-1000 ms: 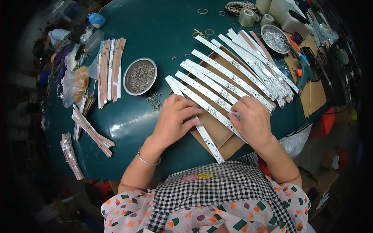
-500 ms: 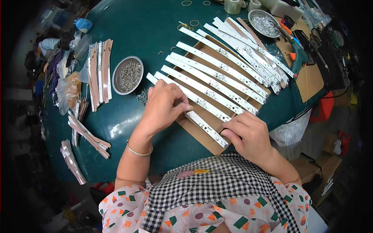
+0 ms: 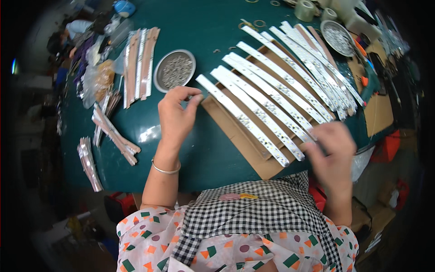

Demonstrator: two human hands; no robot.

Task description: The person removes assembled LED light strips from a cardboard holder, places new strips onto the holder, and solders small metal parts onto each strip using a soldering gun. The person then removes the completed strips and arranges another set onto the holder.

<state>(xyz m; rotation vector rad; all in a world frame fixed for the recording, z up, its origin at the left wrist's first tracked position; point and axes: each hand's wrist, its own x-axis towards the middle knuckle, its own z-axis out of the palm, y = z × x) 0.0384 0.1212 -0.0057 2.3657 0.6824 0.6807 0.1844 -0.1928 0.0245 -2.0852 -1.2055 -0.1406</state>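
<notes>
Currently left grip (image 3: 177, 111): fingertips nearly together, hold cannot be told
Right grip (image 3: 333, 147): blurred, cannot tell
Strips (image 3: 244, 120) between grips: laid across cardboard (image 3: 240, 143)
Bundles (image 3: 115, 136) left of left grip: unspread

This place looks like an electronics workshop: on the green table (image 3: 199, 158) lie many white circuit strips (image 3: 242, 119), with a bowl (image 3: 158, 82) of small metal parts (image 3: 176, 71) toward the left and tape rolls (image 3: 305, 11) far right.

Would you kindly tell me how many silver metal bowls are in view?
2: one round silver metal bowl beyond the left hand, another bowl at the upper right; others may be hidden.
</notes>
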